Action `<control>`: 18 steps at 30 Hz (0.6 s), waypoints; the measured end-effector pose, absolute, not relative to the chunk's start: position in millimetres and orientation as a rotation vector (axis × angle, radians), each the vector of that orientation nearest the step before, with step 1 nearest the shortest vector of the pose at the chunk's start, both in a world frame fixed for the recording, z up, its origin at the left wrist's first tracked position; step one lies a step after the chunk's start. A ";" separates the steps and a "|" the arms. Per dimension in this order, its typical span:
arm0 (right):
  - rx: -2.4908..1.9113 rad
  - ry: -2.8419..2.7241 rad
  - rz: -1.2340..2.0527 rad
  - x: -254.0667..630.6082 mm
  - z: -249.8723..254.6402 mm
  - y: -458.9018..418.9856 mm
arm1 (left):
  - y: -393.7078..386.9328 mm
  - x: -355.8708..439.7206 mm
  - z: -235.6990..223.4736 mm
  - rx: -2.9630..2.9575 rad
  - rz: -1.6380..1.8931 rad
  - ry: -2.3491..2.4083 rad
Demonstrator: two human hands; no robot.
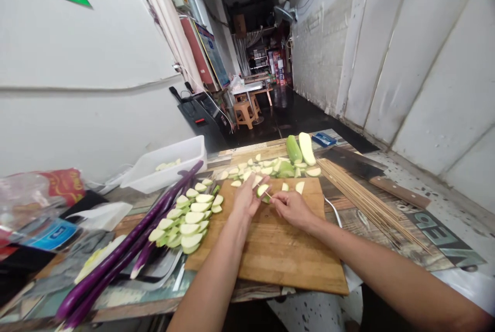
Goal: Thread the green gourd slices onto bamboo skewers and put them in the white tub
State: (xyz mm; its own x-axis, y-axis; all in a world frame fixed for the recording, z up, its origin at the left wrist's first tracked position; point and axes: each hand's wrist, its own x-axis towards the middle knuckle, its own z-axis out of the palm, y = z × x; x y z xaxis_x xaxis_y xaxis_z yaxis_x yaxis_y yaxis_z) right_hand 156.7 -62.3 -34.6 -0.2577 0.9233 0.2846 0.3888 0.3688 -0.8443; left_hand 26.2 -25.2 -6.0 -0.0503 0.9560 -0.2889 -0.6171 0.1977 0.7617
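Observation:
Over the wooden cutting board (286, 254), my left hand (245, 200) is closed around a pale slice of green squash (263, 190). My right hand (294, 209) pinches a thin wooden skewer, whose tip end meets that slice. Loose squash slices (266, 170) are scattered beyond my hands at the far edge of the board, and a few lie on it. To the left of the board, rows of threaded squash slices (197, 217) are stacked on a clear tray (166, 272). Two larger squash pieces (307, 149) rest at the back, one with its cut face up.
Long purple eggplants (127, 249) lie left of the stacked slices. Behind them stands a white plastic tub (166, 180) with some slices inside. On the right are a bundle of bamboo skewers (359, 200), a large knife (400, 191) and a blue packet (324, 139).

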 end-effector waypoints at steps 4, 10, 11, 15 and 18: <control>-1.168 -1.826 0.772 157.1 -35.4 -62.8 | -26.7 28.0 -6.0 0.515 1.377 0.944; -1.159 -1.844 0.701 157.9 -36.7 -63.4 | -27.4 32.9 -9.0 0.515 1.363 0.985; -1.166 -1.847 0.684 157.8 -37.0 -63.2 | -27.8 34.1 -9.0 0.516 1.362 0.989; -1.186 -1.847 0.635 157.5 -37.9 -61.9 | -29.1 37.1 -6.6 0.530 1.369 0.994; -1.164 -1.840 0.641 157.5 -37.0 -61.9 | -28.2 33.7 -3.8 0.560 1.368 0.978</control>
State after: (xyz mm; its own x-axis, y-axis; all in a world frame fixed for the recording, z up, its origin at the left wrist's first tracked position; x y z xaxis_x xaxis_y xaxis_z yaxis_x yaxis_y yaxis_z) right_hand 157.5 -61.9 -37.0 -0.2114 0.8995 0.3825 0.4669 0.4367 -0.7690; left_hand 33.7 -28.2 -3.8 -0.0806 0.9653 -0.2482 -0.5470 0.1654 0.8206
